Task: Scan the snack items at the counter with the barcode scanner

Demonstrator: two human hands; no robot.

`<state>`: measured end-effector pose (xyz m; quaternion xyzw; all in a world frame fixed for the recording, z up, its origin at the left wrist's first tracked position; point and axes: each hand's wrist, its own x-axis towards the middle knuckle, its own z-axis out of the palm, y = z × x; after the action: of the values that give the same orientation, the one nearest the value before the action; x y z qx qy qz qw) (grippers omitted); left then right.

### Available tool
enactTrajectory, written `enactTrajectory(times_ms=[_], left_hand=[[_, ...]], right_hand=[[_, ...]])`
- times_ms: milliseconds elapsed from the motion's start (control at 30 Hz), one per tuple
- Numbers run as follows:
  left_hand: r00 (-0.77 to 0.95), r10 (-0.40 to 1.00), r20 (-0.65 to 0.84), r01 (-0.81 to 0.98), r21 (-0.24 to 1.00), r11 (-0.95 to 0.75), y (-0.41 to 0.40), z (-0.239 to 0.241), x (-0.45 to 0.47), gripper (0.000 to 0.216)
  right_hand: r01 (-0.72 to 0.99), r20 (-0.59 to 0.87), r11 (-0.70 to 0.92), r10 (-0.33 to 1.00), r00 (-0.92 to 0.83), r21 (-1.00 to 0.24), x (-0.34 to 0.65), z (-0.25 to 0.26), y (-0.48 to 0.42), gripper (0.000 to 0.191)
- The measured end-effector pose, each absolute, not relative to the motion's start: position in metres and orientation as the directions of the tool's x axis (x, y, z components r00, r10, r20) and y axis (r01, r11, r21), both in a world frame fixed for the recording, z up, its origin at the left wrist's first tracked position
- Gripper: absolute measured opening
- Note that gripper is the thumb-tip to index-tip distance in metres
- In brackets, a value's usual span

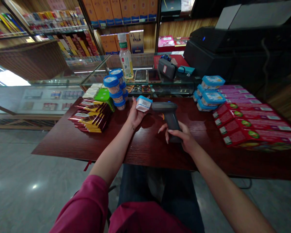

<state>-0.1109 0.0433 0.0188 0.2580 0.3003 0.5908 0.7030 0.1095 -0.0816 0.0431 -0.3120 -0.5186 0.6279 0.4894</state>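
I see a small blue-lidded tub [143, 103] tipped on its side, white barcode label facing the scanner. The dark grey handheld barcode scanner [168, 118] stands handle-down just right of the tub, its head level and aimed at that label.

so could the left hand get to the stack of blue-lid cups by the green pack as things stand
Probably yes, but not freely: the left hand already holds a blue-lidded tub. The stack of blue-lid cups stands just left of it on the dark wooden table, with nothing between.

Left hand [135, 114] raised, fingers curled, right hand [181, 137] gripping, forearms outstretched
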Motion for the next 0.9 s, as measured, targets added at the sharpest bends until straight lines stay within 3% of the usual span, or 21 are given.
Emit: enactTrajectory(times_ms=[167,567,900], left_hand=[[0.168,0.979,-0.112,-0.66,0.725,0.197,0.038,0.025,-0.109,0.067],[0.154,0.985,-0.084,-0.737,0.654,0.171,0.036,0.031,-0.104,0.058],[0.156,0.984,-0.082,-0.71,0.684,0.17,0.038,0.029,-0.105,0.06]], right_hand=[[-0.287,0.123,0.029,0.94,-0.317,-0.958,0.11,0.042,-0.082,0.035],[-0.25,0.123,0.04,0.937,-0.328,-0.967,0.112,0.039,-0.085,0.03],[-0.227,0.142,0.068,0.934,-0.329,-0.971,0.112,0.042,-0.088,0.035]])
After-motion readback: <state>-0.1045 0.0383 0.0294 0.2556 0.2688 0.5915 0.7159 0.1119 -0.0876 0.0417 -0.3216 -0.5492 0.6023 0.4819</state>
